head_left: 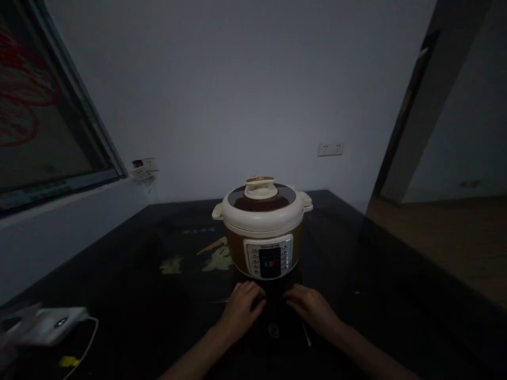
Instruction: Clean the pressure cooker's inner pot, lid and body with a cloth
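Observation:
In the head view, an electric pressure cooker (262, 224) stands upright on the dark table, its control panel facing me and its lid on. My left hand (243, 307) rests on the table just in front of the cooker, with fingers loosely curled and a gap between thumb and fingers. Mirroring it on the other side, my right hand (311, 307) lies with slightly bent fingers pointing inward. Neither hand touches the cooker, and I see nothing held in either. Between them is a dark surface with a faint round mark (273, 330); its kind is too dim to tell.
A white device (53, 323) with a white cable (92, 340) lies at the lower left, near a small yellow piece (69, 361). Wall sockets (331, 149) sit behind the table, with more sockets (145, 168) by the window (55, 121). The room is dim.

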Demonstrator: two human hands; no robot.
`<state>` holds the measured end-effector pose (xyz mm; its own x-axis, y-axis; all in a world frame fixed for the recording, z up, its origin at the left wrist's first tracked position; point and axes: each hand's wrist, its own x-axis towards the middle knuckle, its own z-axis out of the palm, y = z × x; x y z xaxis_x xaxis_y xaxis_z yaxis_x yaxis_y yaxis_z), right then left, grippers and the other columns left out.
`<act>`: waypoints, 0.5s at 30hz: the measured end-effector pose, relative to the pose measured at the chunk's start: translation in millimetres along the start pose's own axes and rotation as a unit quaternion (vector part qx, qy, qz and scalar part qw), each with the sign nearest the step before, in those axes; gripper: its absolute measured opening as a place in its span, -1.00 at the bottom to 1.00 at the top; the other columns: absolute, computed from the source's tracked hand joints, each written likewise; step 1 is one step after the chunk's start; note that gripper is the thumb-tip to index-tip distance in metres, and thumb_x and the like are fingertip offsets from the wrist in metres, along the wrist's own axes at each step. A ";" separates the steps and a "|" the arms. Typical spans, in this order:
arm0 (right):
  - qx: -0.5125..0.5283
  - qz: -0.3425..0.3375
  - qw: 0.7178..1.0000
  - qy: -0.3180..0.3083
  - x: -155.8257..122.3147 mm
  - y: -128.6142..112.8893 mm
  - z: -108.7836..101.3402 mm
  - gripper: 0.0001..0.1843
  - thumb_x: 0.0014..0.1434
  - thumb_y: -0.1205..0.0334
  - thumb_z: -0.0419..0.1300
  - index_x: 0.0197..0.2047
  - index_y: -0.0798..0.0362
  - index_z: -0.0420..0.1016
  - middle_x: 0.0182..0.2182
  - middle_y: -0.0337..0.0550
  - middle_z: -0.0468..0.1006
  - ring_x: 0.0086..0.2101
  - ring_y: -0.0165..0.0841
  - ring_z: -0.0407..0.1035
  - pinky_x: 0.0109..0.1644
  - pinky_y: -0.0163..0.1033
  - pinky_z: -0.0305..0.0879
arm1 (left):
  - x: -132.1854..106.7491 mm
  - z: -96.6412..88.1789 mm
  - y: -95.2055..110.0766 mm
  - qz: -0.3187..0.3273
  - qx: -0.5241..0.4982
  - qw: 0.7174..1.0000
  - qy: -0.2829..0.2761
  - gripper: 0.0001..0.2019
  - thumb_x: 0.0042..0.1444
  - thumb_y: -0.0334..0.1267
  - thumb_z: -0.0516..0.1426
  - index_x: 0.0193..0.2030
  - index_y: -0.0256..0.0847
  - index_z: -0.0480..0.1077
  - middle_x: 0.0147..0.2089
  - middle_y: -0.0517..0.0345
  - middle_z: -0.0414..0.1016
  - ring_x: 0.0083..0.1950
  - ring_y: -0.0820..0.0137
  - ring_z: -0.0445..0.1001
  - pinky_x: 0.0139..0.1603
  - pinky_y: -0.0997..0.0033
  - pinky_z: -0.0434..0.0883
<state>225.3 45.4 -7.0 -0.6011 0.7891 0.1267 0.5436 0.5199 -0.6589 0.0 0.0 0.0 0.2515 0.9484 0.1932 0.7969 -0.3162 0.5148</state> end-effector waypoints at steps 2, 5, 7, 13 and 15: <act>-0.017 -0.005 1.000 0.010 -1.1 -0.9 -4.7 -0.73 0.24 0.29 0.02 -0.15 0.01 0.54 -0.22 -0.08 0.54 -0.19 -0.28 0.43 -0.11 -0.23 0.28 | 0.6 -9.2 4.4 0.008 0.014 1.000 0.013 -0.89 0.17 -0.27 0.06 -0.23 -0.12 0.40 -0.18 0.04 0.52 -0.12 0.22 0.43 -0.05 0.16 0.25; -0.031 0.005 0.999 0.025 -1.8 -2.5 -13.5 -0.72 0.26 0.24 -0.01 -0.21 0.01 0.54 -0.26 -0.10 0.54 -0.22 -0.28 0.44 -0.15 -0.23 0.28 | 0.2 -26.0 10.4 0.008 0.008 1.000 0.029 -0.86 0.19 -0.23 0.02 -0.24 -0.10 0.41 -0.23 0.06 0.54 -0.18 0.23 0.46 -0.09 0.18 0.29; -0.028 0.013 0.999 0.032 -1.3 -3.3 -19.4 -0.73 0.25 0.25 -0.01 -0.26 0.02 0.54 -0.29 -0.10 0.54 -0.24 -0.28 0.44 -0.17 -0.24 0.27 | -1.7 -38.9 13.1 0.006 -0.015 0.999 0.037 -0.83 0.20 -0.18 0.01 -0.24 -0.07 0.42 -0.22 0.06 0.55 -0.18 0.23 0.47 -0.12 0.20 0.32; 0.024 0.001 0.998 0.060 1.8 -9.7 -39.0 -0.71 0.25 0.20 -0.01 -0.30 0.05 0.54 -0.30 -0.07 0.57 -0.26 -0.27 0.44 -0.17 -0.23 0.28 | -9.7 -85.7 9.7 -0.015 -0.079 0.991 0.103 -0.76 0.22 -0.08 -0.01 -0.25 -0.08 0.43 -0.24 0.10 0.55 -0.21 0.26 0.49 -0.15 0.28 0.38; 0.041 -0.007 0.996 0.074 2.8 -14.4 -47.8 -0.71 0.24 0.18 0.00 -0.30 0.05 0.53 -0.31 -0.07 0.58 -0.27 -0.26 0.44 -0.18 -0.23 0.28 | -9.9 -102.2 6.2 -0.029 -0.086 0.986 0.141 -0.73 0.21 -0.06 -0.01 -0.27 -0.12 0.43 -0.31 0.12 0.53 -0.27 0.29 0.48 -0.20 0.31 0.38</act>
<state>243.8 55.7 38.2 -0.5114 0.8251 0.2402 0.4829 0.5071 -0.7139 -53.7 -13.9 86.6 0.0271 0.9283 0.3709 0.6943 -0.2844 0.6611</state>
